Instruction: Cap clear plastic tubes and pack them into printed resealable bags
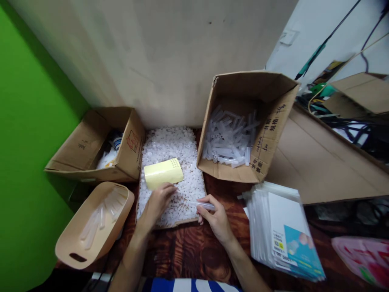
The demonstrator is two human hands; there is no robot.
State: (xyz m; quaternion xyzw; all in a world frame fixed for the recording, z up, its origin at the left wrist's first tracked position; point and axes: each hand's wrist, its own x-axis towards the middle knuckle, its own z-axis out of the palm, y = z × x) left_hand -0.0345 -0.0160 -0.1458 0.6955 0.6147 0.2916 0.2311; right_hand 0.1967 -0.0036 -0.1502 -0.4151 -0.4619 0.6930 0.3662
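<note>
Pinches a clear tube [208,206] with the right hand [217,220], apparently picks among small white pieces [192,184] with the left hand [158,202] (cannot tell whether closed), and calls for fine fingertip control.

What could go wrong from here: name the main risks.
The clear tube is held only by the fingers of the right hand, so it could slip and drop among the small white pieces. Those lie right up to the near edge, where the left hand might brush some off. The right forearm passes close to the stack of packets, and a bump could make it slide.
</note>
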